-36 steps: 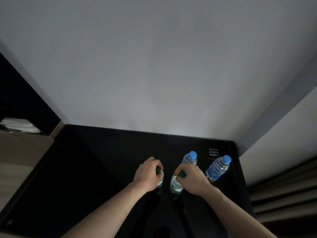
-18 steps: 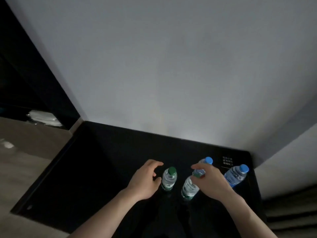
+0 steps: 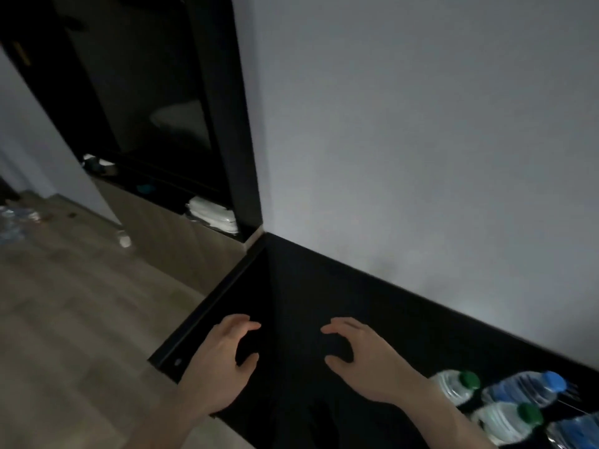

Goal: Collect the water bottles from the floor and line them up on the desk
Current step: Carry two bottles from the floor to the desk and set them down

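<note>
Several clear water bottles stand on the black desk [image 3: 308,286] at the lower right: a green-capped bottle [image 3: 453,385], a second green-capped bottle [image 3: 505,419], a blue-capped bottle [image 3: 525,388] and part of another blue bottle [image 3: 580,432] at the frame edge. My left hand [image 3: 220,361] hovers over the desk's left end, fingers loosely curved, holding nothing. My right hand [image 3: 366,361] hovers over the desk left of the bottles, also empty. More bottles [image 3: 13,222] lie blurred on the wooden floor at the far left.
A grey wall [image 3: 421,140] backs the desk. Left of it is a dark open closet [image 3: 146,108] with white folded items [image 3: 214,213] on its low shelf. A small pale object [image 3: 124,239] lies on the wooden floor [image 3: 81,319].
Both hands have let go of the green-capped bottles and pulled away left. My view has swung left, so the bottles now sit at the lower right and the floor shows.
</note>
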Action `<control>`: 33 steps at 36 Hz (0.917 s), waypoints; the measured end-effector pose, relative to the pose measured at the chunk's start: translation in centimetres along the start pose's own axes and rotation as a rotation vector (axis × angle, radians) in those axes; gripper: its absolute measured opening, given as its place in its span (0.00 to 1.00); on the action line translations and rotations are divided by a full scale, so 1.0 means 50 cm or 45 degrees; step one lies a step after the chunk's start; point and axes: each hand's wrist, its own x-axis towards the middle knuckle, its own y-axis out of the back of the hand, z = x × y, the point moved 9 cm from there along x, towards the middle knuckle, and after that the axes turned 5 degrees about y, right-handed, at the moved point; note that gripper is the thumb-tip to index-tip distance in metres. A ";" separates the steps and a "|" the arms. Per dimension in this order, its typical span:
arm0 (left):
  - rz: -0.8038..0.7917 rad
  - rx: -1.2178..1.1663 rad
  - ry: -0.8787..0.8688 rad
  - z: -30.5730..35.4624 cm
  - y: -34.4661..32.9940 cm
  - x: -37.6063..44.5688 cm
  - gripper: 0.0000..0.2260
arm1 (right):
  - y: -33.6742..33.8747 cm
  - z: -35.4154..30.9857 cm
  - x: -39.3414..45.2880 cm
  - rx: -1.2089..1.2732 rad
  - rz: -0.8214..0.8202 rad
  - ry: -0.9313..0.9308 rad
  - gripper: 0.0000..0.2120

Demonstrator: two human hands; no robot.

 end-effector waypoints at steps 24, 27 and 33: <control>0.296 0.048 0.501 -0.500 0.324 -0.082 0.24 | -0.244 -0.501 0.389 -0.212 -0.372 0.545 0.26; 0.330 0.065 0.572 -0.562 0.359 -0.106 0.24 | -0.285 -0.566 0.420 -0.199 -0.442 0.610 0.27; 0.418 0.061 0.690 -0.708 0.459 -0.104 0.25 | -0.353 -0.725 0.544 -0.298 -0.465 0.731 0.27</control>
